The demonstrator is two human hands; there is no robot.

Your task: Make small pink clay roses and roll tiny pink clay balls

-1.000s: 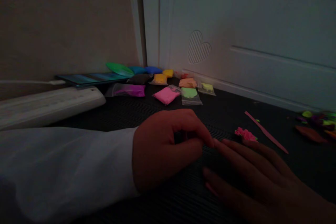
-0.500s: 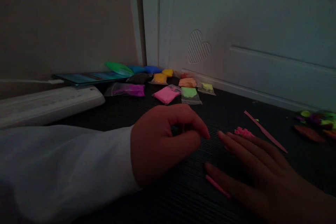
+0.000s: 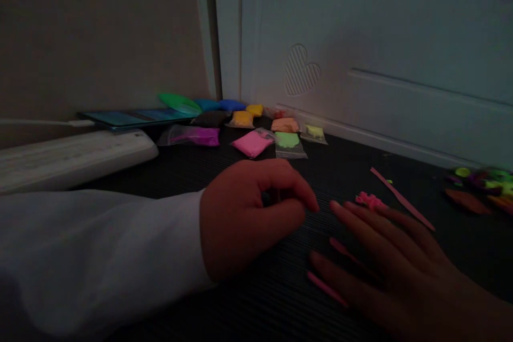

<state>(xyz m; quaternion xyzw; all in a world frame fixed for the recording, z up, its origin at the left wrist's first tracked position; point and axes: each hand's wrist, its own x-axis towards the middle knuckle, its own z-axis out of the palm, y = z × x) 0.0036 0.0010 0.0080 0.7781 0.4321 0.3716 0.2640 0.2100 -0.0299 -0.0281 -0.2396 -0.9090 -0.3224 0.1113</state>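
Observation:
My left hand rests on the dark tabletop, fingers loosely curled, thumb close to the forefinger; nothing shows in its grip. Stretched out flat with its fingers apart, my right hand is just to the right of it. Between its thumb and forefinger a pink strip pokes out, its other end hidden under the palm. Along the outer side of the thumb lies a thin pink rod, partly covered. Beyond the fingers are a crumpled pink clay piece and a pink modelling knife.
Bags of coloured clay, among them a pink one and a purple one, lie at the back. At left are a white power strip and a tablet. Coloured clay pieces lie far right, near the white panel.
My right hand has shifted slightly, and a pink strip now shows between its thumb and forefinger. My left hand stays about where it was. The view has moved a little.

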